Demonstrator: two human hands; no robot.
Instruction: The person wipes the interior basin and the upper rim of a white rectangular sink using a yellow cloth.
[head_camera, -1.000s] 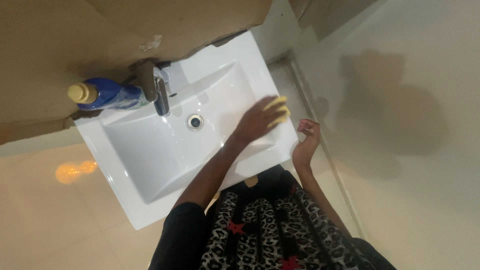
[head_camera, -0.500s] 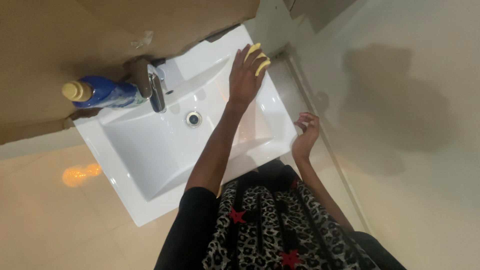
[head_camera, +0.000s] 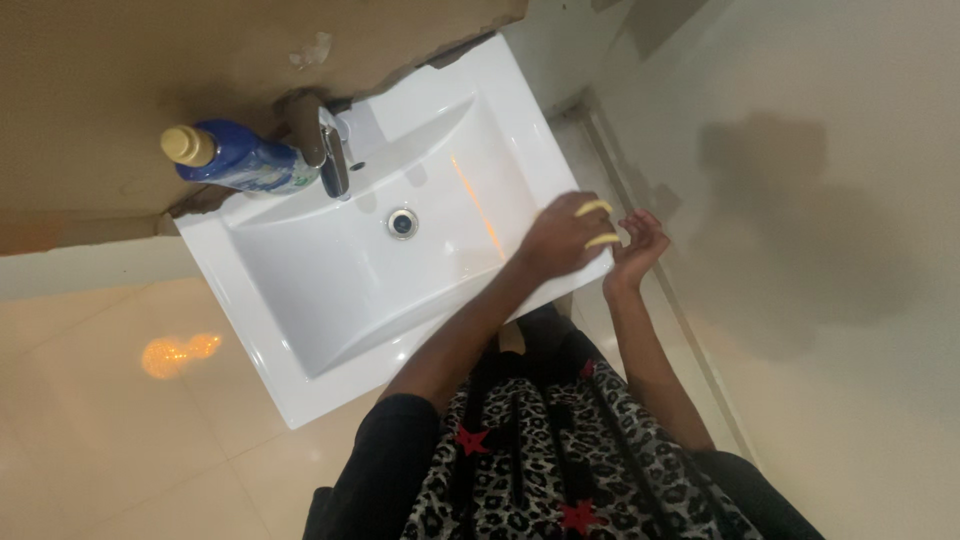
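Pressing a yellow sponge (head_camera: 597, 224) against the front right corner of the white sink (head_camera: 330, 300), the left hand (head_camera: 560, 243) lies flat over it, fingers curled down on it so that only two yellow edges show past them. Just beside it, off the sink's edge, the right hand (head_camera: 635, 245) hangs loosely open, fingers bent and holding nothing. Near the middle of the basin sits the round metal drain (head_camera: 402, 223), and behind it the chrome tap (head_camera: 333, 160) stands on the back rim. A blue bottle (head_camera: 240, 160) with a yellowish cap lies tilted just beside the tap, against the brown wall (head_camera: 150, 70). Glossy beige floor (head_camera: 130, 420) surrounds the sink.
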